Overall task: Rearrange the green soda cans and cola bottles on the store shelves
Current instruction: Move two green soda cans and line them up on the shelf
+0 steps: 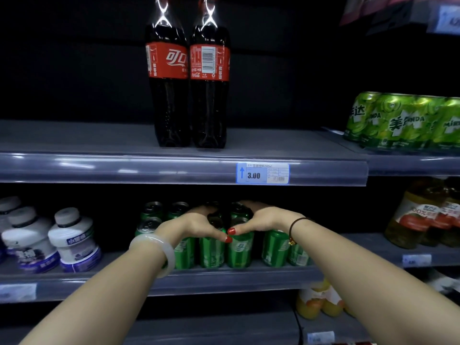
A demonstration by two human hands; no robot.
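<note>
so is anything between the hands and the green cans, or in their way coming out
Nothing visible. The left hand and right hand grip the green cans in the middle of the group. Forward, the way out is open; straight up, the upper shelf holding the cola bottles overhangs them.

Shop: stocked shelves (174, 168) with price tag (262, 173)

Grey shelves (99, 140) span a dim store bay, glossy clear strips (124, 168) along their front edges, one holding a blue price tag (262, 173). The back panel (74, 58) seems black, perhaps unlit.
</note>
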